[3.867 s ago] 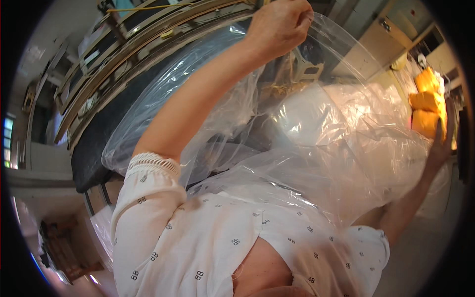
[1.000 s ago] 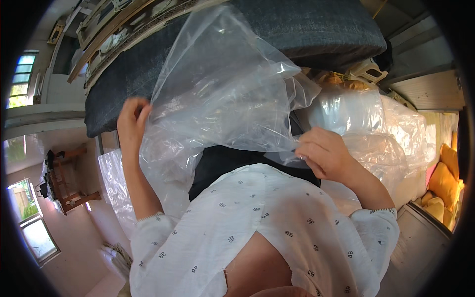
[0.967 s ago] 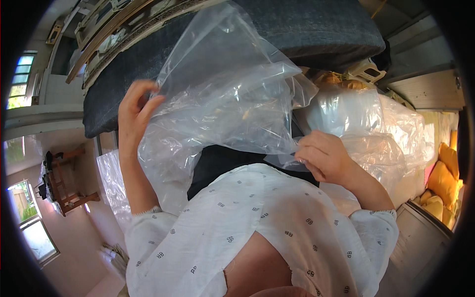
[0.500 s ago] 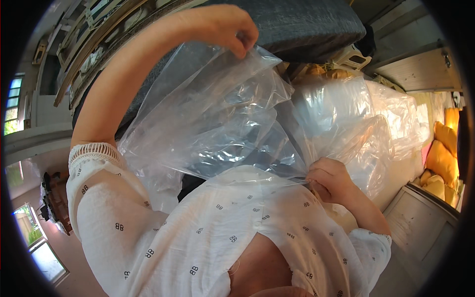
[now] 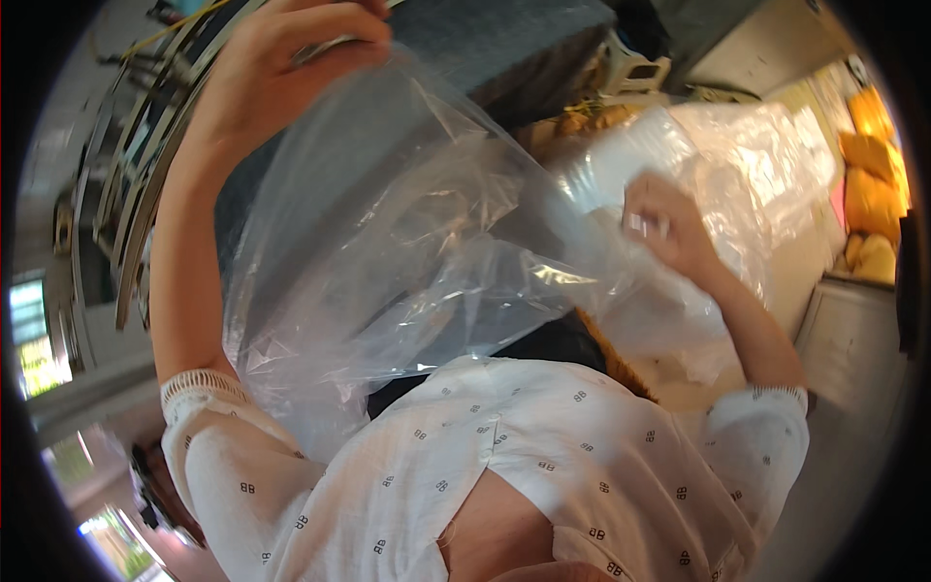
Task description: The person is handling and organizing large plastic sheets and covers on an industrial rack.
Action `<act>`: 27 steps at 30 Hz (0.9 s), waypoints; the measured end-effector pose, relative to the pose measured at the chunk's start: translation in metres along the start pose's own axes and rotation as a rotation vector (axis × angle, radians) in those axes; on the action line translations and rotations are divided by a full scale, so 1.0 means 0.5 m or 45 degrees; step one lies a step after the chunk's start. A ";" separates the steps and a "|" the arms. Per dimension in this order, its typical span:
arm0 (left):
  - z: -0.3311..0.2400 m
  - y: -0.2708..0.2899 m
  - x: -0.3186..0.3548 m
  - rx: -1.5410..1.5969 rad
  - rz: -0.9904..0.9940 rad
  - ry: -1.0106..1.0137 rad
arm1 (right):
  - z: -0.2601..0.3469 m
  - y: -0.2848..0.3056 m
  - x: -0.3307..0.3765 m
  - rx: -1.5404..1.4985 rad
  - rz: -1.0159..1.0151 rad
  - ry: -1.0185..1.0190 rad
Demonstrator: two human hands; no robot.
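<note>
A large, thin clear plastic sheet [image 5: 388,223] hangs in loose folds in front of my body; the picture does not show whether it is a bag. My left hand [image 5: 296,58], raised at the upper left, pinches its top corner, with the fingertips partly cut off by the frame. On the right, my right hand [image 5: 671,218] is blurred, its fingers curled at the sheet's right side and closed on the plastic. Between both hands the sheet is spread at a slant, its lower edge close to my shirt.
Behind the sheet lies a dark, covered, padded surface [image 5: 504,48]. More crumpled clear plastic [image 5: 766,155] is heaped at the right. Yellow-orange bundles [image 5: 873,175] stand at the far right above a pale cabinet [image 5: 844,330]. A white plastic stool [image 5: 635,73] is at the back. Long strips [image 5: 145,184] lean at the left.
My left hand has moved left and nearer, still pinching the sheet's corner. My right hand has gone up and away from my waist, and the sheet's right side has lifted with it.
</note>
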State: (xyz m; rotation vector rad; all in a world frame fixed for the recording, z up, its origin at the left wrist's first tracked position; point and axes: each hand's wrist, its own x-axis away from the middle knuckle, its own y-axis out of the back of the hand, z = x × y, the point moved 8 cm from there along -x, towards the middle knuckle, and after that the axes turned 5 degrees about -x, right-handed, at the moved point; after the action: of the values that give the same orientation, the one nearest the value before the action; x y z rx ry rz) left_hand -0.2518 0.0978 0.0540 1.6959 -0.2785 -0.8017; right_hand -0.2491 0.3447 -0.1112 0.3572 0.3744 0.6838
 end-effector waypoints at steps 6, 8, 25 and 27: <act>0.039 0.029 0.103 1.250 -1.072 0.212 | -0.022 0.149 -0.129 -0.009 -0.501 -0.102; 0.040 -0.057 0.120 1.705 -1.228 0.532 | -0.005 0.150 -0.153 0.016 -0.529 -0.084; -0.017 -0.274 0.048 1.714 -0.540 1.069 | 0.095 0.043 -0.184 -0.161 -0.418 0.022; -0.018 -0.283 0.051 1.825 -0.525 1.133 | 0.099 0.032 -0.179 -0.172 -0.397 0.015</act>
State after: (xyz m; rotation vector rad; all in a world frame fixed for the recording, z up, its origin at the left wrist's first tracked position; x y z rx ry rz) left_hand -0.2593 0.1315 -0.0859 3.3258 0.2221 0.1059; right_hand -0.2996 0.2868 -0.0415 0.1612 0.3832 0.4031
